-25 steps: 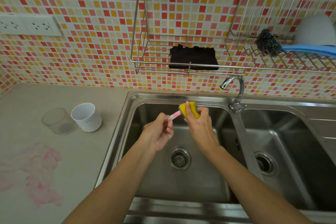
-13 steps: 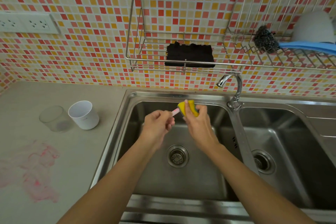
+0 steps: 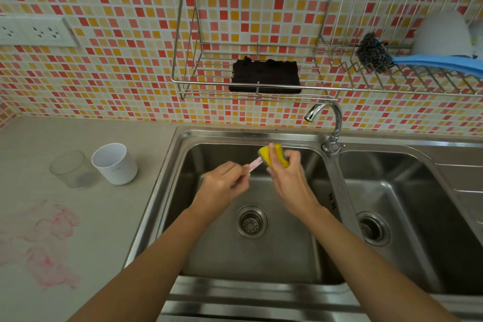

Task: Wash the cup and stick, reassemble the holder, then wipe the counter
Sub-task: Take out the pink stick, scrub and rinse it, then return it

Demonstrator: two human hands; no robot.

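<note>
Left grip (image 3: 224, 185) pinched closed on the near end of the pink stick (image 3: 254, 165); right grip (image 3: 285, 175) wrapped closed on a yellow sponge (image 3: 274, 155), folded over the stick's far end. Both are held over the left sink basin (image 3: 261, 256), above and behind the drain (image 3: 251, 221).

Progress, as I read it: stick scrub is in hand, not rinsed. No water visible from the tap (image 3: 325, 117), which stands just right of and behind the right grip. White cup (image 3: 115, 163) and clear holder (image 3: 72, 168) stand upright, just beside each other, on the bench (image 3: 78, 217) well left of the left grip. Can't tell if the cup is washed. Holder not reassembled. Pink smear (image 3: 44, 243) on the bench near-left: wipe not done. So roughly early-to-mid, most steps left.

Room: basin is empty, so there's open space below and toward me. Tightest spots are the back rim just past the sponge and the tap spout to the right. Wire rack (image 3: 248, 86) with a dark pad hangs well above, clear of the grips. Left basin edge sits between the grips and the cup; lift over it on the way out.
</note>
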